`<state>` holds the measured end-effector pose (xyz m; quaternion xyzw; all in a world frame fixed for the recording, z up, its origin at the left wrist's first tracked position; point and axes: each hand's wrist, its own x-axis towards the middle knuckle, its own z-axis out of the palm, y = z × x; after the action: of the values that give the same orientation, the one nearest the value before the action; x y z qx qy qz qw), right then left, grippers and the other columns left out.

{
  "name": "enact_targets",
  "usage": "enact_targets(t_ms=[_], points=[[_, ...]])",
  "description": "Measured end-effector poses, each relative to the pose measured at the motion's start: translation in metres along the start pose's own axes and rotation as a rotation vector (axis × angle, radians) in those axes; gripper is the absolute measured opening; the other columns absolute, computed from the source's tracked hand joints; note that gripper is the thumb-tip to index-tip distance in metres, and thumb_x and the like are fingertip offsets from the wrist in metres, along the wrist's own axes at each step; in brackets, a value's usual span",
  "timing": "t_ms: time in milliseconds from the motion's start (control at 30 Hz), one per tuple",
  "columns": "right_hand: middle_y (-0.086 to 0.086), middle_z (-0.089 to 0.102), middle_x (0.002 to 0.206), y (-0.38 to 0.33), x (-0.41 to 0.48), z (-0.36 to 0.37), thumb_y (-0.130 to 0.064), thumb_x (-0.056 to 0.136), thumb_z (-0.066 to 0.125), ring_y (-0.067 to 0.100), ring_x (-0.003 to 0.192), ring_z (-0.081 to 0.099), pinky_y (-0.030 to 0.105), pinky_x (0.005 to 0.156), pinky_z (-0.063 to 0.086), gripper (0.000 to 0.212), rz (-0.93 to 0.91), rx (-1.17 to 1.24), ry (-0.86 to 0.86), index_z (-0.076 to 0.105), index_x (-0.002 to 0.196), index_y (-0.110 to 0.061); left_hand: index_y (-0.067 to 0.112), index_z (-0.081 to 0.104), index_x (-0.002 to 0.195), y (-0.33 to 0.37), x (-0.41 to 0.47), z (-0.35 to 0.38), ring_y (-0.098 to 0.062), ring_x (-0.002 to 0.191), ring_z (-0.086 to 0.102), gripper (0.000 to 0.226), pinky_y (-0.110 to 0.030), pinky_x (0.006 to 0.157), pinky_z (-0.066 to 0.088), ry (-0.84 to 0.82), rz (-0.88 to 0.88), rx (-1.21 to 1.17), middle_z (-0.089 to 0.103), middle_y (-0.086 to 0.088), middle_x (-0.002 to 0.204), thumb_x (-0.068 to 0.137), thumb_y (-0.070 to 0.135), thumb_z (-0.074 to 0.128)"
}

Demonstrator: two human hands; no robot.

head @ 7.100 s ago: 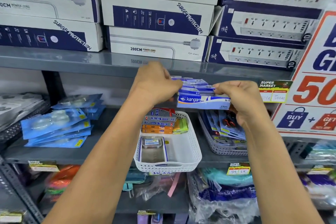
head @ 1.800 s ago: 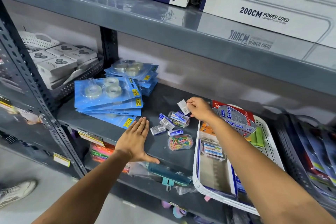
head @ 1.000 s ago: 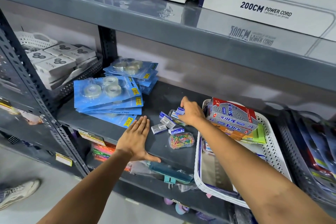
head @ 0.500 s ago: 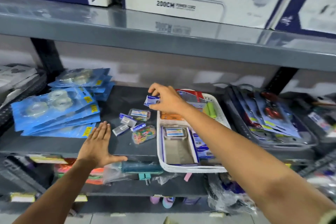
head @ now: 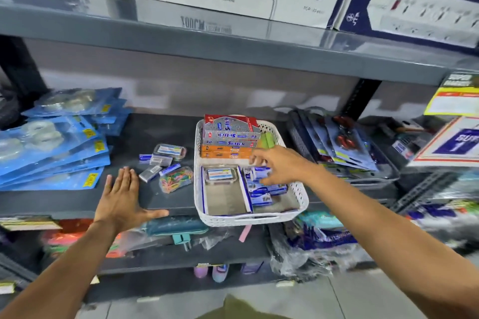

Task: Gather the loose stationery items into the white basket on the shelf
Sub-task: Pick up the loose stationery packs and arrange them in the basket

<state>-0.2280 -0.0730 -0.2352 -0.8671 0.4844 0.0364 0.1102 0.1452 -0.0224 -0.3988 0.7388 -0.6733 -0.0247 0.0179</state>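
The white basket point(head: 248, 219) stands on the dark shelf, right of centre. At its back lie stacked Stitch boxes point(head: 230, 137); in front are a clear case point(head: 219, 175) and blue staple boxes point(head: 267, 191). My right hand point(head: 282, 167) is low over the basket's right side, fingers closed around a small blue-white staple box point(head: 259, 172). Left of the basket lie the loose items: a clear case of coloured paper clips point(head: 176, 179), another clear case point(head: 169, 150) and several small staple boxes point(head: 153, 172). My left hand point(head: 124, 199) rests flat and open on the shelf's front edge.
Blue tape blister packs point(head: 51, 142) are piled at the left. A grey basket of scissors packs point(head: 344, 147) sits to the right, with a promo sign point(head: 453, 142) beyond it. The upper shelf point(head: 207, 41) overhangs close above. Bagged goods fill the lower shelf.
My right hand picked a small staple box from the loose pile and carried it right, down into the basket. My left hand stayed flat on the shelf edge. The view swung right.
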Motion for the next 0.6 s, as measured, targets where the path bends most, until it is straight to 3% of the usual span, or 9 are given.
enact_targets(t_ms=[167, 433, 600], points=[[-0.005, 0.064, 0.116, 0.025, -0.027, 0.024, -0.032, 0.074, 0.072, 0.021, 0.106, 0.059, 0.033, 0.074, 0.046, 0.051, 0.065, -0.26, -0.133, 0.047, 0.118, -0.03, 0.0, -0.003, 0.15, 0.001, -0.001, -0.004, -0.023, 0.149, -0.009, 0.154, -0.04, 0.12, -0.01, -0.012, -0.013, -0.018, -0.003, -0.015, 0.161, 0.041, 0.107, 0.016], [-0.003, 0.064, 0.118, 0.032, -0.033, 0.045, -0.043, 0.075, 0.071, 0.021, 0.11, 0.057, 0.039, 0.098, 0.04, 0.048, 0.008, -0.298, -0.128, 0.051, 0.114, -0.023, 0.002, -0.003, 0.151, 0.001, -0.001, -0.003, -0.022, 0.149, -0.007, 0.153, -0.039, 0.12, -0.009, -0.007, -0.012, -0.03, -0.003, -0.014, 0.161, 0.042, 0.107, 0.017], [-0.003, 0.053, 0.124, 0.039, -0.034, 0.054, -0.035, 0.077, 0.07, 0.019, 0.114, 0.054, 0.037, 0.1, 0.038, 0.046, -0.056, -0.312, -0.102, 0.051, 0.117, -0.023, 0.003, -0.003, 0.151, 0.0, -0.001, -0.001, -0.022, 0.149, -0.006, 0.152, -0.038, 0.119, -0.009, -0.011, -0.013, -0.019, -0.003, -0.013, 0.162, 0.042, 0.107, 0.016]])
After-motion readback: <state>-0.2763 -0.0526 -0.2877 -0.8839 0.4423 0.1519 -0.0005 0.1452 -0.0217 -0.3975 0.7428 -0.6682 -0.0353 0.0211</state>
